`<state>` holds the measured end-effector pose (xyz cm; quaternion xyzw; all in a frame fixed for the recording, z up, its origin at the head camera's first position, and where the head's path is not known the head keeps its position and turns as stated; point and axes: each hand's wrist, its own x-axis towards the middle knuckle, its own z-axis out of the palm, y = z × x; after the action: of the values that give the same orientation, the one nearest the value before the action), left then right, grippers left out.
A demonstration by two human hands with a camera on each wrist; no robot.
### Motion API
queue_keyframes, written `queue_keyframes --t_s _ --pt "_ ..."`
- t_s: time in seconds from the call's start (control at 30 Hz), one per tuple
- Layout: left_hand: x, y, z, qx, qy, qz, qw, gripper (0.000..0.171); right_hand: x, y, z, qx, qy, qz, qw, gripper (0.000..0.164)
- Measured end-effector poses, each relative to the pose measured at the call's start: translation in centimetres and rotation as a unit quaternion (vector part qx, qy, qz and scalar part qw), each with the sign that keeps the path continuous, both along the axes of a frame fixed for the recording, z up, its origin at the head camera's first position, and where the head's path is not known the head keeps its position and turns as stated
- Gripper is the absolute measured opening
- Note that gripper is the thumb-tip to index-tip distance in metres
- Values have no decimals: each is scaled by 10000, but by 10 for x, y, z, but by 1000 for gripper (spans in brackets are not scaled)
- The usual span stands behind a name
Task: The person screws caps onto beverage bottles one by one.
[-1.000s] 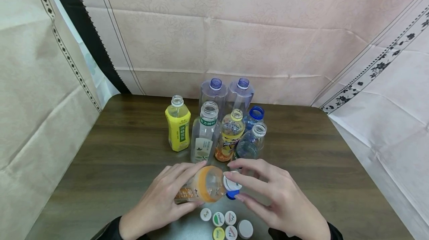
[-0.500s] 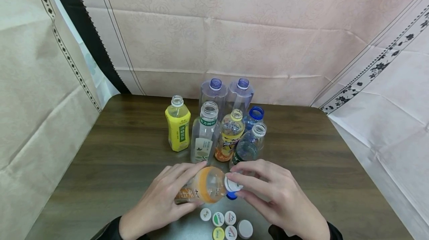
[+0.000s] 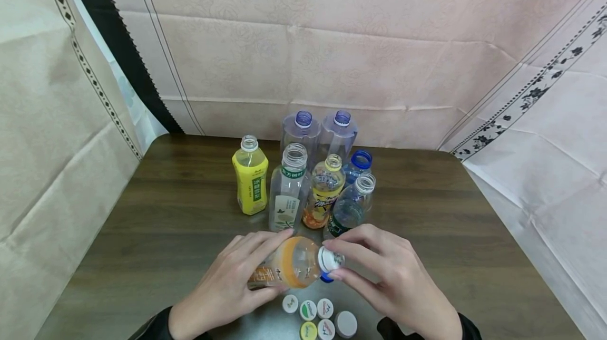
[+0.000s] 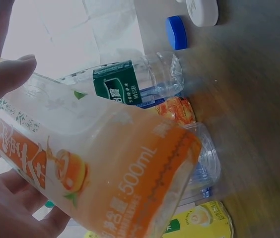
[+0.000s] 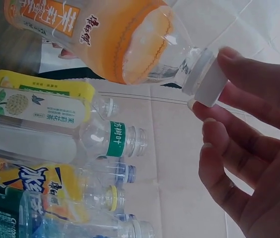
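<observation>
One pale cloth [image 3: 303, 55] spans the top half of the head view. Below it lies the brown tabletop [image 3: 450, 234], its side edges slanting toward the lower corners; broad stretches of wood separate both hands from those edges. Room is tighter at centre, where the held bottle comes just in front of seven standing bottles.

The left hand [image 3: 227, 282], lower left of centre, has its fingers wrapped around the orange-labelled bottle [image 3: 297, 262], tilted with its neck toward the right. The right hand [image 3: 393, 271], lower right of centre, pinches the white cap [image 3: 331, 259] at that neck between thumb and forefinger; its other fingers curl apart from it. Whether the cap is seated cannot be told.

Behind stand the tall clear bottle [image 3: 289, 192], two purple-tinted bottles [image 3: 302, 134], the yellow bottle [image 3: 251, 182] at left, the iced-tea bottle [image 3: 325, 192], the green-labelled bottle [image 3: 353, 205] and the blue-rimmed bottle [image 3: 353, 171]. The purple-tinted pair and the blue-rimmed one are partly hidden by those in front.

Six loose caps [image 3: 308, 310] sit at bottom centre; the blue cap [image 3: 326, 278] shows only partly beneath the white one. Dark sleeves [image 3: 161, 324] are cut off below.
</observation>
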<state>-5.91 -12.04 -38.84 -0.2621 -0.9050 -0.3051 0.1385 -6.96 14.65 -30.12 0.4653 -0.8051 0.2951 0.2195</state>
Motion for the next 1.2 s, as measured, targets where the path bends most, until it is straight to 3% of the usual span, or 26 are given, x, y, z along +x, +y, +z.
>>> queue_keyframes --t_s 0.43,0.6,0.73,0.93,1.2 --pt "0 0 -1 54 9 0 10000 91 1 -2 -1 -118 -9 -68 9999 28" --pt "0 -1 0 79 33 -26 10000 90 0 2 1 257 -11 -232 9994 39" --pt "0 -1 0 82 -7 -22 10000 91 0 5 3 635 -185 -116 9977 45" --pt "0 -1 0 31 -48 -22 10000 91 -2 6 2 595 -56 265 9979 36" --pt "2 0 1 61 -128 117 9998 87 -2 3 1 510 80 217 9984 29"
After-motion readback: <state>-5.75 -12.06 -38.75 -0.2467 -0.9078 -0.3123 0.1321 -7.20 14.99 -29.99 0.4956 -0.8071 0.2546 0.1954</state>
